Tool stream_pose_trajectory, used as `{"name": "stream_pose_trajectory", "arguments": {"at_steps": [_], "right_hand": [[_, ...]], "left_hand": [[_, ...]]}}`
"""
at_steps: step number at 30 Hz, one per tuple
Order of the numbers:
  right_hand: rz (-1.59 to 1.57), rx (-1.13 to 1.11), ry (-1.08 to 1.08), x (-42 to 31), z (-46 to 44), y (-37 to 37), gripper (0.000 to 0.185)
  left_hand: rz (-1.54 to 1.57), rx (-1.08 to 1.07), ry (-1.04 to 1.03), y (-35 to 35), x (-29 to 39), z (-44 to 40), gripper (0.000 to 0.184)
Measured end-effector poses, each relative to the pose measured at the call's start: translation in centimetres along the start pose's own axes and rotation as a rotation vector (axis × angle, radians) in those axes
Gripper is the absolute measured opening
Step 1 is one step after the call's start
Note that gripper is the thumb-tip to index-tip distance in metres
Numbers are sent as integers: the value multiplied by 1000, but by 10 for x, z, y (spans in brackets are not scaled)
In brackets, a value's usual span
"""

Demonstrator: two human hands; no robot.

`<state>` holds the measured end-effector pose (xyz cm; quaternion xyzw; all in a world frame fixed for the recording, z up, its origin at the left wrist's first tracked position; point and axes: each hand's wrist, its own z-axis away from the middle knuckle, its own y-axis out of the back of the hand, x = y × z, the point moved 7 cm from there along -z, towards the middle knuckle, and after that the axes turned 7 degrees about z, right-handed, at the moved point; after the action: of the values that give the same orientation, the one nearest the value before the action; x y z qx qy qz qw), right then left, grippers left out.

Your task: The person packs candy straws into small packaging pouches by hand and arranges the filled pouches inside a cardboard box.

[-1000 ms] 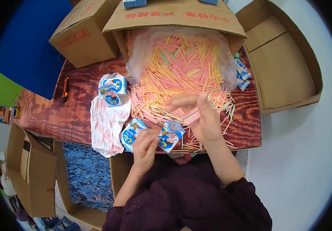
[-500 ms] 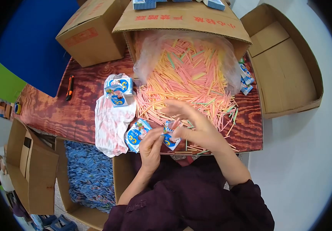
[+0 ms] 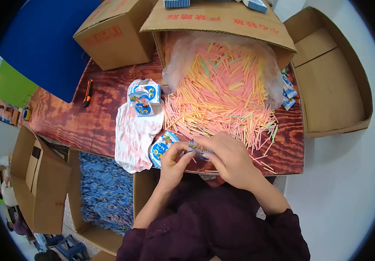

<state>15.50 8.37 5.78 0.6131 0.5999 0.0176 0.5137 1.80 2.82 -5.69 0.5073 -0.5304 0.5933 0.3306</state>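
Observation:
At the table's front edge, my left hand point(image 3: 173, 164) pinches one side of a small blue and white packet point(image 3: 199, 150). My right hand point(image 3: 230, 158) grips the packet's other side and covers much of it. Whether sticks are inside the packet is hidden. A flat blue and white packet point(image 3: 163, 147) lies just beyond my left hand. Behind both hands spreads a heap of pink, yellow and green sticks point(image 3: 222, 91), spilling out of a plastic-lined carton point(image 3: 218, 19).
A white cloth point(image 3: 133, 139) at the left bears folded packets point(image 3: 145, 99). An orange and black cutter point(image 3: 88, 93) lies farther left. Cartons stand behind point(image 3: 118, 41), at the right point(image 3: 335, 87) and lower left point(image 3: 44, 182). Below the table, a carton holds many blue wrappers point(image 3: 105, 191).
My right hand has come down from the heap to the packet, and the pink sticks seen in it earlier no longer show. The whole view has shifted slightly.

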Motion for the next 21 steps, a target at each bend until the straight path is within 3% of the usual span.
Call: {"name": "stream_pose_trajectory", "arguments": {"at_steps": [3,7,10,12,14,15,16,17,20,21], "right_hand": [[36,17,7,-5,-1,4,39],[10,66,37,-11,3,8,40],[37,34,59,-15,6,6,40],[46,121,226,-32,18,10,43],[56,165,266,-34,16,8,47],[-26,120,113,-26,12,6,48],[-108,75,-36,-15,9,3,50],[-156,81,-88,-10,14,2,49],[-148,53,-112,-2,22,-4,49],[-128,3,-76,4,26,-13,52]], "left_hand": [[200,-52,130,-8,5,0,18],[190,-55,125,-16,13,-2,15],[154,-89,26,-17,25,-6,10],[229,-216,-113,-23,40,-2,6],[119,-168,-32,-18,51,4,9],[34,-105,36,-10,55,4,9],[-76,-61,-42,3,60,-7,12],[69,4,-3,25,54,-16,13],[352,78,-17,82,57,-44,21],[212,109,-76,93,61,-50,32]]}}
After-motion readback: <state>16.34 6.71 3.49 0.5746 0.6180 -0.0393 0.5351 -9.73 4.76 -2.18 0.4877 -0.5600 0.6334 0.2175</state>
